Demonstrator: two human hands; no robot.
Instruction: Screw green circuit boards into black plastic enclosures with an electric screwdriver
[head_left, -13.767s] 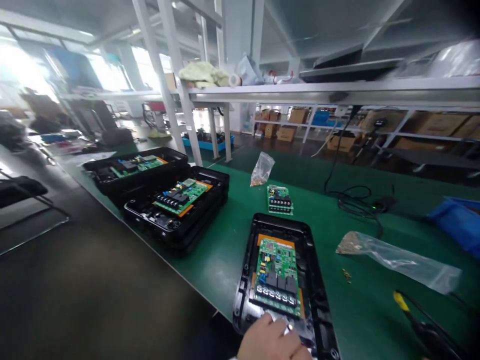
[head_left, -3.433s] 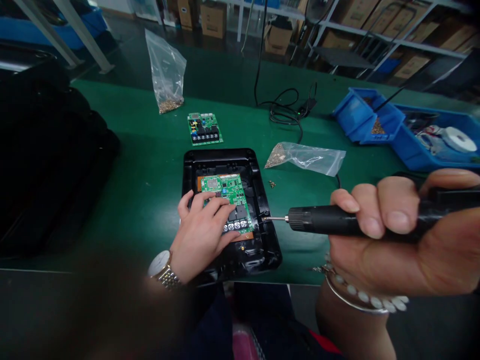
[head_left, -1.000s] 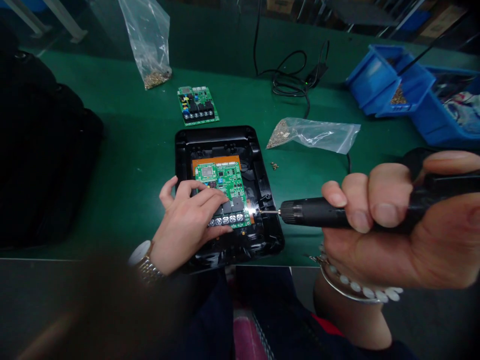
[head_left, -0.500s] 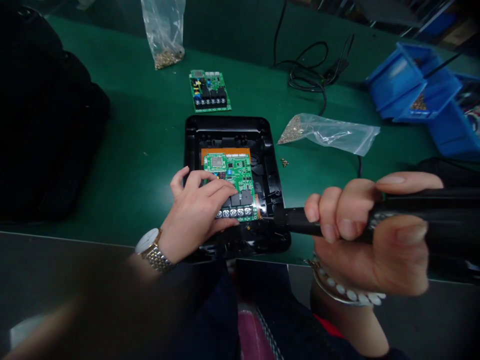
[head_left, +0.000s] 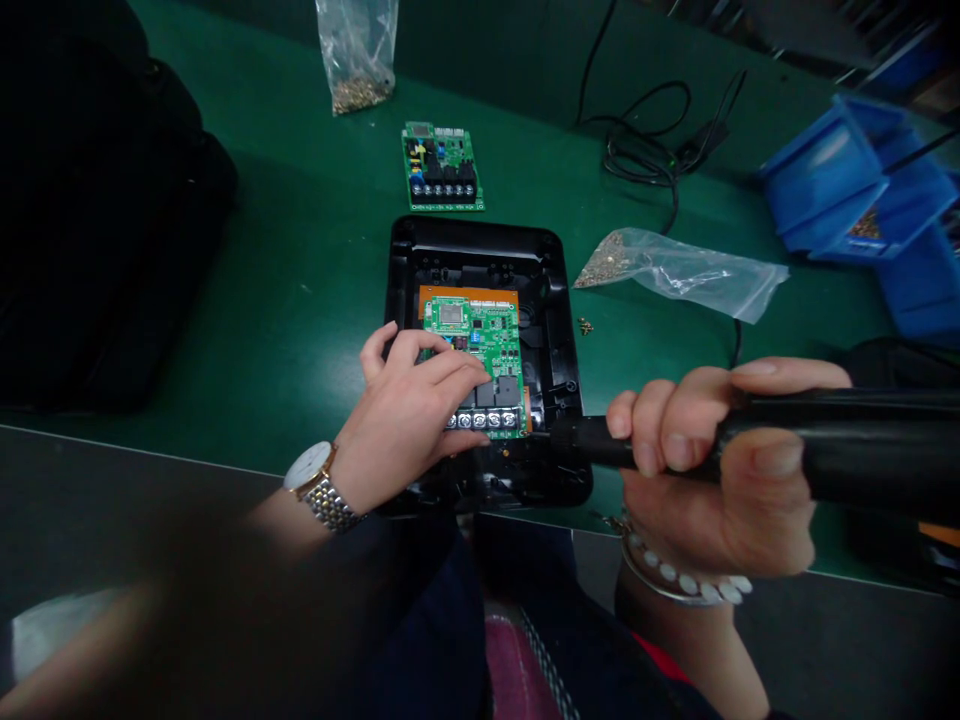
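Green circuit board [head_left: 471, 345] sits in one black housing [head_left: 559, 300], a second board [head_left: 441, 167] lying beyond it.
Your left hand [head_left: 409, 410] spreads on the first; your right hand [head_left: 697, 470] grips one electric screwdriver [head_left: 825, 440] at the housing's near edge.

1 head-worn view, looking forward and down, close above green workbench [head_left: 285, 300].

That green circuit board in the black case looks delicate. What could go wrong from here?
The electric screwdriver in the right hand sits close to the board, so a slip might scratch its parts. The left hand rests on the board, and the board could shift if that pressure changes. The loose screws beside the black case might get knocked inside it.
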